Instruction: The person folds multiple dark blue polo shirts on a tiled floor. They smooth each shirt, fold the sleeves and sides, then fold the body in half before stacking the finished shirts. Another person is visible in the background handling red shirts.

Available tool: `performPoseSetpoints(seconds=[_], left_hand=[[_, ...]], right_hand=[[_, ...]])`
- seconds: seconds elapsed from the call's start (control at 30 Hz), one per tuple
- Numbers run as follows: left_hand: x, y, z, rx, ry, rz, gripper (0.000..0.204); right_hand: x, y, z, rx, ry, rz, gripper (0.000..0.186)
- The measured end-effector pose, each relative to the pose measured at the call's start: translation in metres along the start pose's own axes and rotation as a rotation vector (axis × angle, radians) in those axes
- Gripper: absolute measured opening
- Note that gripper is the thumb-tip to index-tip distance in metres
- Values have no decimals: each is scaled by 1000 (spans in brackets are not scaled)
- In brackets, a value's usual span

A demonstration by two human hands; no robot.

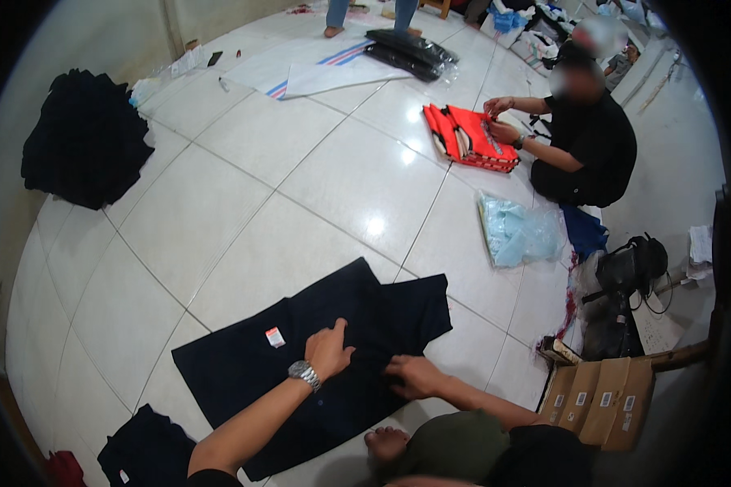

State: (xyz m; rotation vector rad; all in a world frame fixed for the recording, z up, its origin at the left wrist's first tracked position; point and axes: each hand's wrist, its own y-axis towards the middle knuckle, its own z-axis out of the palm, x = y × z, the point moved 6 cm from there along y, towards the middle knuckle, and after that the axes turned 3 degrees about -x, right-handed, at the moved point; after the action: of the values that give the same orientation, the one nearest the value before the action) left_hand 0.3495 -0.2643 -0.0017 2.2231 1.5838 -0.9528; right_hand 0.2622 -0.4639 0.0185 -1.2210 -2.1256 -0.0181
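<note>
A dark navy short-sleeved shirt [244, 377] with a small white-and-orange label [275, 336] lies spread on the tiled floor before me. My left hand [330, 353], wearing a metal watch, rests on it, index finger and thumb apart. Near the shirt's right side, my right hand [414, 376] has its fingers curled on the fabric, gripping it. A folded dark garment [142, 446] lies at lower left, and my bare foot [386, 445] shows beside the shirt's lower edge.
A dark garment pile [85, 142] sits at upper left. A person [593, 146] sits handling orange bags [467, 138]. Bagged light-blue cloth [512, 231], a black bag [633, 268] and cardboard boxes [601, 398] lie right. Another person's legs [337, 16] stand behind a white sheet [325, 77].
</note>
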Motion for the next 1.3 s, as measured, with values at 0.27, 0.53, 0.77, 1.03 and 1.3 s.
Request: performPoseSetpoints(seconds=[0.27,0.53,0.77,1.03,1.3], left_hand=[[34,1,20,161,-695,-320,33],[12,0,-15,-63,164,-24,32],[-21,-4,19,-34,275,416,83],[-16,-15,37,-61,329,426,110],[-16,-19,39,-7,283,407,109]], right_hand=[[6,2,13,-50,-65,-110,29],[5,5,-15,190,200,-57,20],[4,43,-23,-489,-92,-120,57],[-36,56,-3,-410,-301,51,76],[-92,5,-59,-931,-221,386,57]])
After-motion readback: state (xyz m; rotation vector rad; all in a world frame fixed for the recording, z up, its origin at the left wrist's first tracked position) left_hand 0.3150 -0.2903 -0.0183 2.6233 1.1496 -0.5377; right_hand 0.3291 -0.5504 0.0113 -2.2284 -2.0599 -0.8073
